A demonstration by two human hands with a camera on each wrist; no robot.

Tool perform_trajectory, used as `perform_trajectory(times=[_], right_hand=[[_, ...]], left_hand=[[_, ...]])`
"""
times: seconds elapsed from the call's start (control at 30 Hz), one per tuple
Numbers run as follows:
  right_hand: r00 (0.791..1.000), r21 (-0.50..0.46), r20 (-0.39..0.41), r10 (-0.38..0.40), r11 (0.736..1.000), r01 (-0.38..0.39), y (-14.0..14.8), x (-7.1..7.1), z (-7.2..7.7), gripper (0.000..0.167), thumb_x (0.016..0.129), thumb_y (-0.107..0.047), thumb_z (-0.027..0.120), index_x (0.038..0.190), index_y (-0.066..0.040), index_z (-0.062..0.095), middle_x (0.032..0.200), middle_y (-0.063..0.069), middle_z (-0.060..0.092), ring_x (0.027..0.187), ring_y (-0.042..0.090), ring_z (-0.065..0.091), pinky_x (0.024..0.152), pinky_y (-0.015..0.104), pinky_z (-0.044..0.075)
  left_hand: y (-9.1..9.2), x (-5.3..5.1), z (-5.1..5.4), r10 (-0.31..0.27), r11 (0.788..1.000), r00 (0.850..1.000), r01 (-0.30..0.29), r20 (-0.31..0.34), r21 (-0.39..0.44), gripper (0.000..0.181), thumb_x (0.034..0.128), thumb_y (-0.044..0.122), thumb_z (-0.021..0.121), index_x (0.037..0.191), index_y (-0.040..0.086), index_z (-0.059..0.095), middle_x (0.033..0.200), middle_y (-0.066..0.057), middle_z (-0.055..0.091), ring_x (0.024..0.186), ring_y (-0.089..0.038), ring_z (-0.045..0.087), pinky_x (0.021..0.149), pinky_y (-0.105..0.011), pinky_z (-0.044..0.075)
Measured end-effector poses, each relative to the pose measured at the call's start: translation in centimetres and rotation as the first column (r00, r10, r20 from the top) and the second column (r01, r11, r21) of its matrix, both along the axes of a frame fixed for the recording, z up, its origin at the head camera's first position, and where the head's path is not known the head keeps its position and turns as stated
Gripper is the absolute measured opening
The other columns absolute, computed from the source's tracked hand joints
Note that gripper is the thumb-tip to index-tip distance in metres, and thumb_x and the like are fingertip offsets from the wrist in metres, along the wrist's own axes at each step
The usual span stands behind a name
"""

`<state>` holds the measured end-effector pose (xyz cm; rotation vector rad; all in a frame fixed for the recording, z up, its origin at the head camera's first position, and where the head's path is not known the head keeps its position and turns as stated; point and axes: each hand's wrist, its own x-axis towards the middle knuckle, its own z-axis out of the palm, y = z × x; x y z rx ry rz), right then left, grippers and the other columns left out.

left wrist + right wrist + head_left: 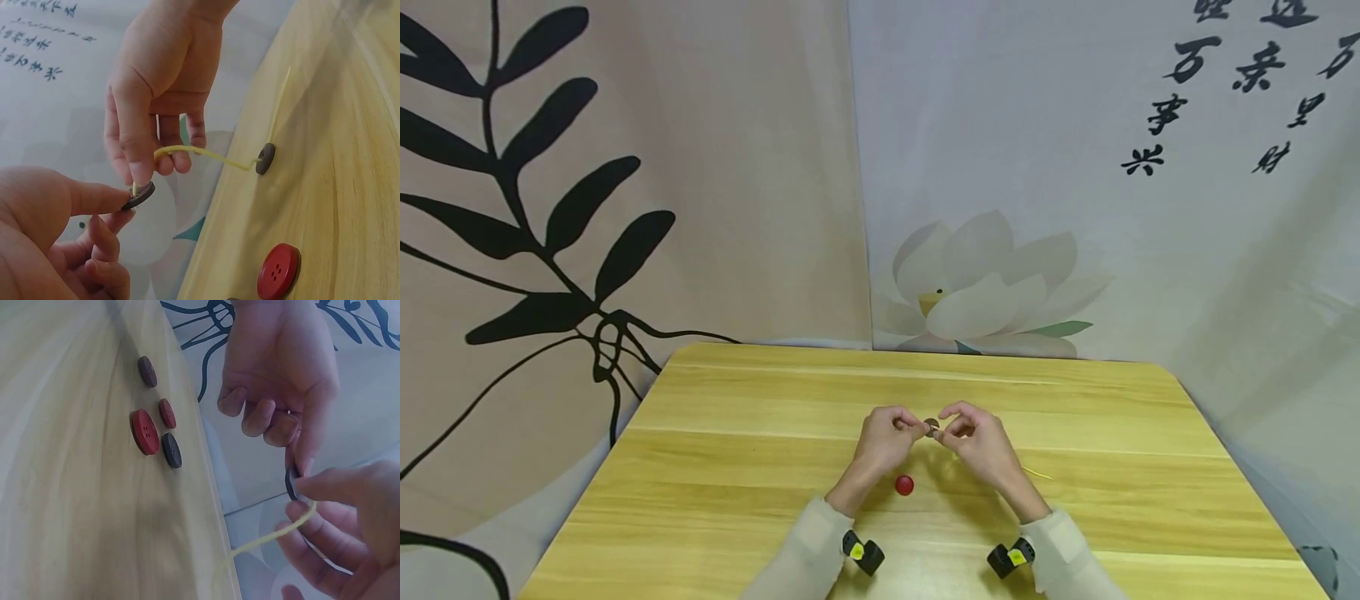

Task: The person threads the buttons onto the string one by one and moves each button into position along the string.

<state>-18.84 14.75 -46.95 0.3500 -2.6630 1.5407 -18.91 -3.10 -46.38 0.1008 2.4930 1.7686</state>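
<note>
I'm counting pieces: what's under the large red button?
The wooden table shows around the large red button, with a darker edge beneath its red face. The spot directly below is covered, so anything hidden there cannot be seen.

Black Chinese characters [1167,113], 万事兴, 亲 and 万里财 legible, stand on the pale fabric backdrop [1037,142] at two o'clock, head view.

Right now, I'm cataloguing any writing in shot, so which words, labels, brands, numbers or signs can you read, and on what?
"万事兴": backdrop, left column; the character above is cut off.
"亲": backdrop, middle column, probable reading; the one above is cut off.
"万里财": backdrop, right column.
Left wrist view: the backdrop's characters are too blurred to read.
Buttons, wrist cameras: none readable.
</note>
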Motion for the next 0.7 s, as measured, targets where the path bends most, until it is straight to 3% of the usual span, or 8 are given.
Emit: perform_trajectory(times=[0.27,0.7], right_hand=[[0.999,0.041,-0.047,0.022,0.999,-0.020,-0.35,0.22,-0.06,0.033,0.080,-0.003,0.081,0.109,-0.007,0.066,0.071,-0.004,0.065,0.069,0.012,0.062,0.060,0.024,0.048],[0.992,0.074,-0.126,0.009,0.997,0.000,-0.94,0.20,-0.45,0.025,0.080,-0.004,0.081,0.100,-0.012,0.069,0.069,-0.003,0.064,0.067,0.011,0.060,0.059,0.023,0.047]], left_hand=[[0.25,0.14,0.28,0.005,1.000,1.000,-0.005,0.008,0.007,0.014,0.0882,0.017,0.073,0.079,0.007,0.071,0.068,0.000,0.056,0.053,-0.010,0.044,0.047,-0.023,0.034],[0.35,0.25,0.38,0.016,1.000,1.000,-0.016,-0.017,-0.013,0.013,0.0881,0.017,0.073,0.080,0.008,0.072,0.066,0.000,0.056,0.054,-0.011,0.044,0.047,-0.024,0.034]])
